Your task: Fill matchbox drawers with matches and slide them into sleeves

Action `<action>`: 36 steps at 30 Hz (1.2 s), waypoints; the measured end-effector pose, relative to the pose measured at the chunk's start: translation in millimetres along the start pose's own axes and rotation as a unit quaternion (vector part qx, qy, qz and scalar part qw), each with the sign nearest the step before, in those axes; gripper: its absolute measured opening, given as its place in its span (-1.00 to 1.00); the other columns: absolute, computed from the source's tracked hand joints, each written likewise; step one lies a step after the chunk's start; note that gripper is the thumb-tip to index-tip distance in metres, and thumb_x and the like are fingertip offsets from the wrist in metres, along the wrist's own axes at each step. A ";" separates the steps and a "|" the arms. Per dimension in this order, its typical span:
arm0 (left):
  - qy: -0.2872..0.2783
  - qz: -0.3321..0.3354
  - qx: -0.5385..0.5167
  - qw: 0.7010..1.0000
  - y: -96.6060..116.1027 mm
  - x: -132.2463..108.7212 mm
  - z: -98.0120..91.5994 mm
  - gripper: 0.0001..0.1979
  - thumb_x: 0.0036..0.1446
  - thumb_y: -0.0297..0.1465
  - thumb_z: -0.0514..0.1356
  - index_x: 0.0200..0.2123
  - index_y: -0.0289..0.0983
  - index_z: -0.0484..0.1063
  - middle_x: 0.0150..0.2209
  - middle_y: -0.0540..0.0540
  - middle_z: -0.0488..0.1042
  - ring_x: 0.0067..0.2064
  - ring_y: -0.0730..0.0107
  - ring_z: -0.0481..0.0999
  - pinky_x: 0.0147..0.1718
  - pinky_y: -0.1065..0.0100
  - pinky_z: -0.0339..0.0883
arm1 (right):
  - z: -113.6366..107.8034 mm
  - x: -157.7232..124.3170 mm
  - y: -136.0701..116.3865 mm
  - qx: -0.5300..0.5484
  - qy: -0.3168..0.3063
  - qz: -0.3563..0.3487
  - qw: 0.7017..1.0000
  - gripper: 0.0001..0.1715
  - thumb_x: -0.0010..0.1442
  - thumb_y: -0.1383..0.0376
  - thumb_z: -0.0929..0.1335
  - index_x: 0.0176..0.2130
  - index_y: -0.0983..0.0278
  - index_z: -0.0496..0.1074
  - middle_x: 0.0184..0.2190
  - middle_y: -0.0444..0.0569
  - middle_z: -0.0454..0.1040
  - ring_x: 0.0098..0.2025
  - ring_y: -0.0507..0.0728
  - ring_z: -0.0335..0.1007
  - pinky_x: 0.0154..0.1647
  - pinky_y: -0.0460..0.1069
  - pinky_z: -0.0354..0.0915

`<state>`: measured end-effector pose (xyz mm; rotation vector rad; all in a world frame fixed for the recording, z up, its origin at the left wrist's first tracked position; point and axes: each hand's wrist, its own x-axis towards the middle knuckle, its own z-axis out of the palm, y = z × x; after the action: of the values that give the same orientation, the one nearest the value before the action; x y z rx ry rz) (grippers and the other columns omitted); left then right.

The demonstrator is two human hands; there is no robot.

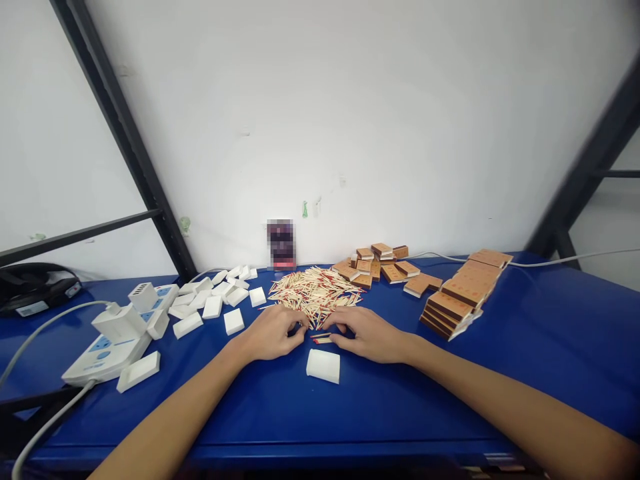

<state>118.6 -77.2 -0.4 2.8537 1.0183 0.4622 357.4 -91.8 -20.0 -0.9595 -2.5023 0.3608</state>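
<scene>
Red-tipped matches (323, 339), just beside the big pile (315, 290), are pinched by the right hand (367, 335); the grip of the left hand (273, 335) cannot be told.

A plain white wall (380, 100) fills the upper frame, evenly lit, with a few small green marks (305, 209) low at centre. A black strut (125, 133) slants from the upper left down to the surface, and a crossbar (75, 235) runs left from it. Another black strut (590, 160) slants at the right edge. The blue surface (550, 347) spans the lower frame.
</scene>
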 end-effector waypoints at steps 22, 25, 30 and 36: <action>0.015 0.055 0.002 0.998 1.7 0.4 2.3 -0.80 0.13 -0.52 0.07 -0.24 -0.24 0.46 -0.36 -0.01 0.49 -0.34 0.41 0.42 -0.33 0.41 0.17 | -1.6 -0.4 11.9 -0.014 0.014 0.022 1.000 -0.68 0.29 0.32 0.23 -0.04 0.18 0.47 -0.30 -0.05 0.47 -0.30 0.07 0.32 -0.27 -0.04 0.19; 0.011 0.054 0.005 0.998 0.7 0.0 2.7 -0.78 0.07 -0.55 0.07 -0.27 -0.24 0.47 -0.36 -0.01 0.49 -0.34 0.41 0.42 -0.33 0.41 0.19 | -1.2 -0.5 11.4 -0.025 0.005 0.025 0.999 -0.67 0.30 0.31 0.21 -0.05 0.17 0.50 -0.25 -0.02 0.46 -0.25 0.09 0.34 -0.24 -0.03 0.20; -0.004 0.055 0.003 0.998 -0.9 -0.7 4.2 -0.70 0.00 -0.59 0.06 -0.24 -0.24 0.48 -0.32 -0.02 0.51 -0.30 0.40 0.44 -0.29 0.41 0.23 | 0.2 -2.1 11.1 -0.038 0.011 0.029 0.999 -0.65 0.33 0.27 0.20 0.01 0.15 0.46 -0.19 0.00 0.38 -0.16 0.12 0.33 -0.17 0.00 0.22; -0.002 0.054 -0.009 0.998 2.8 -1.6 3.9 -0.67 0.00 -0.58 0.07 -0.19 -0.23 0.51 -0.28 -0.03 0.51 -0.30 0.41 0.44 -0.30 0.42 0.24 | 0.8 -3.5 10.0 -0.026 0.000 0.033 0.999 -0.67 0.33 0.27 0.20 -0.02 0.16 0.45 -0.19 0.00 0.37 -0.16 0.11 0.32 -0.15 0.01 0.23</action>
<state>120.4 -80.3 -4.1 2.9036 0.8566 0.4702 365.1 -86.9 -25.6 -1.0632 -2.4960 0.3184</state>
